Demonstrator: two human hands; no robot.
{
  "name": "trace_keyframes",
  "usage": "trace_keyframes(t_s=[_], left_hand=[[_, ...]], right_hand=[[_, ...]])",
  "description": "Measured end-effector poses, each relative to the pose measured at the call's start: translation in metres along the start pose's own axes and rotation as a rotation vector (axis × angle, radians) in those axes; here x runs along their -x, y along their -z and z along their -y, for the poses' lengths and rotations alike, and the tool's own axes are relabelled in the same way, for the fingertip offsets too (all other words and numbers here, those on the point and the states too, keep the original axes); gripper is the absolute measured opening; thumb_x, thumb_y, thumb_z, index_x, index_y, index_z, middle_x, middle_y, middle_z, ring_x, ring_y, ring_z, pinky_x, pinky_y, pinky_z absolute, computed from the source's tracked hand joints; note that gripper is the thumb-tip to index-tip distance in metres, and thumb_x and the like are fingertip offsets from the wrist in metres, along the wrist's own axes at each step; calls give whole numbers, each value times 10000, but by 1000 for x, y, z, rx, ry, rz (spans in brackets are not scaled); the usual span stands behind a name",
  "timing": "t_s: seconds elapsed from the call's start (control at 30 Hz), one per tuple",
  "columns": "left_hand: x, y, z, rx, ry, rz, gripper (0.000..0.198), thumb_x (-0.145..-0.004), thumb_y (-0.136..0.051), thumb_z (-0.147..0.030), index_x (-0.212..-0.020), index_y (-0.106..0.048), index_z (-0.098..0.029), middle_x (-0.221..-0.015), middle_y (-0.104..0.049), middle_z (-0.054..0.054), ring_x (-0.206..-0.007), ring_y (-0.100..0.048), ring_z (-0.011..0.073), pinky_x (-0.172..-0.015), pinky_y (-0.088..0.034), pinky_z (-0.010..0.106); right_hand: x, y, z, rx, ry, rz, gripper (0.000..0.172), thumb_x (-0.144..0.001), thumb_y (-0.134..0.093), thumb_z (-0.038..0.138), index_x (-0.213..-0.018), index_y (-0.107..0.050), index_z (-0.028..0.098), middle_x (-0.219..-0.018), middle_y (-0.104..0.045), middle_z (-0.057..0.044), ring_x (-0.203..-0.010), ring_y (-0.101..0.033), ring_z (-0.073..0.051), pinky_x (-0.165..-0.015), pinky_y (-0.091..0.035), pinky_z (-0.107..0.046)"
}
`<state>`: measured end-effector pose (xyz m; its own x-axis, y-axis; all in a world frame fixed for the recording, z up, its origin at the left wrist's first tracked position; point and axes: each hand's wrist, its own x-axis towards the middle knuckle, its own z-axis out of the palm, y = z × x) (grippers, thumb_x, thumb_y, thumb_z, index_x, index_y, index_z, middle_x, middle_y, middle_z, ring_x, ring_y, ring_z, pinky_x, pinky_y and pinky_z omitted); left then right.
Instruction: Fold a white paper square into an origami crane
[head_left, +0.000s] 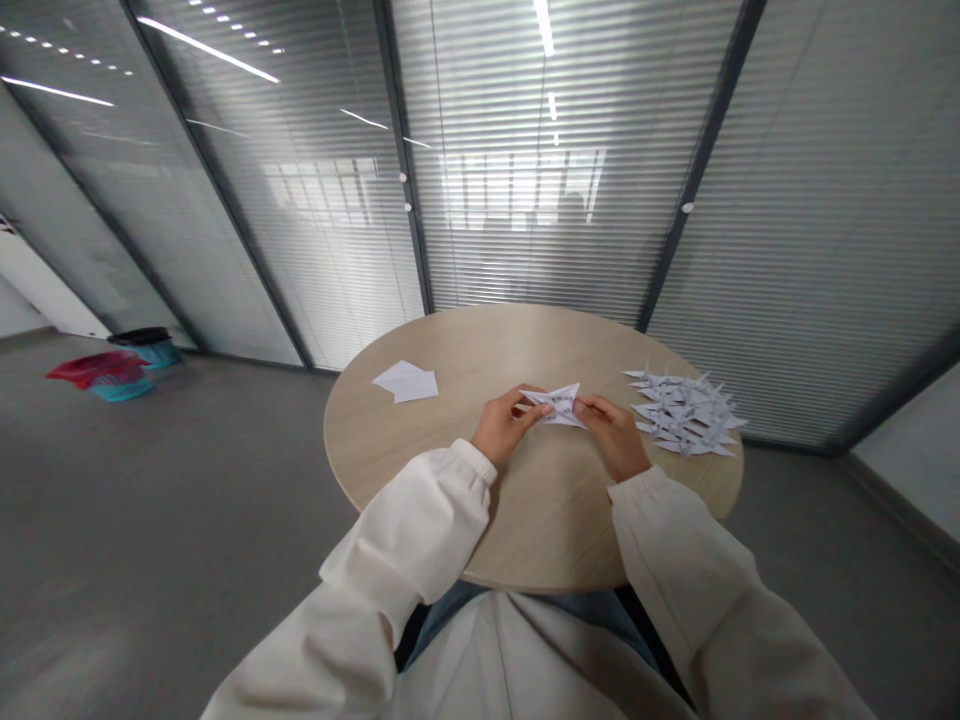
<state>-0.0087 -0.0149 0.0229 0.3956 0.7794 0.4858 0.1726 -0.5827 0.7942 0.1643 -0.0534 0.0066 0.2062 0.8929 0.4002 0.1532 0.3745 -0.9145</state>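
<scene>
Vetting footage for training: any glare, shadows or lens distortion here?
Head view: light streaks reflect on the glass partition; head view: its dark posts splay, likely wide-angle distortion; head view: soft shadow on the round table by the left hand.

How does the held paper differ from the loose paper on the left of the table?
The held paper is folded into pointed corners; the loose paper looks flat.
The held paper is gripped by the left hand and right hand; the loose paper lies untouched on the table.
The held paper shows dark markings; the loose paper looks plain.
Both are whitish.
</scene>
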Motion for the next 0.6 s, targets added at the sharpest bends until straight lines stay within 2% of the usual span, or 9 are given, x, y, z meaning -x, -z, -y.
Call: trace_keyframes(t_s=[0.13,0.3,0.47,0.6], left_hand=[[0,-2,4,5,61,40,359,-731,-589,-462,-844,-616,-122,-749,-648,37,-671,-600,133,-630,-477,237],[0,-2,7,-8,69,69,373,-730,-571,-495,-759,-585,-123,-682,-595,9,-633,-564,118,-600,-465,233],[0,-3,5,93,126,134,401,-746,-540,-512,-740,-562,-112,-640,-542,3,-566,-516,97,-513,-455,212],[-1,-4,6,217,173,203,442,-747,-519,-542,-805,-567,-107,-668,-549,14,-569,-520,100,-494,-470,216]], right_hand=[[2,1,3,-27,42,-3,266,-748,-596,415,-878,-653,190,-822,-650,-29,-762,-602,-181,-687,-489,-295],[5,0,5,-175,17,108,380,-777,-577,427,-1085,-598,205,-788,-635,-17,-740,-598,-162,-674,-501,-274],[6,-1,4,-147,41,110,367,-762,-597,433,-1058,-634,220,-862,-644,-25,-781,-598,-173,-690,-510,-286],[6,-1,4,-77,77,137,328,-774,-574,445,-1003,-657,225,-960,-656,-48,-829,-605,-195,-703,-517,-311]])
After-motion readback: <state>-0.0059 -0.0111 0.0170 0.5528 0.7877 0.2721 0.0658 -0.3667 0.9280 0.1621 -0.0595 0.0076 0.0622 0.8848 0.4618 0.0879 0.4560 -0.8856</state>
